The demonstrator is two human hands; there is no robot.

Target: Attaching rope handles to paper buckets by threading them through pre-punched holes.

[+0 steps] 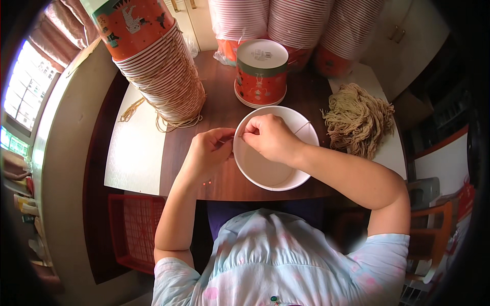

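Observation:
A white-lined paper bucket stands mouth up at the table's front edge. My right hand reaches into it, thumb and fingertips pinched at the inner left wall. A thin cord runs from the right rim across the mouth and passes behind this hand, which seems to grip it. Outside the bucket, my left hand has its thumb and forefinger closed against the left rim. What lies between those fingertips is too small to make out.
Corded, nested buckets rise at left. An upturned red bucket sits behind my hands, with plastic-wrapped stacks farther back. A heap of tan cords lies at right. Below the table's left side is a red crate.

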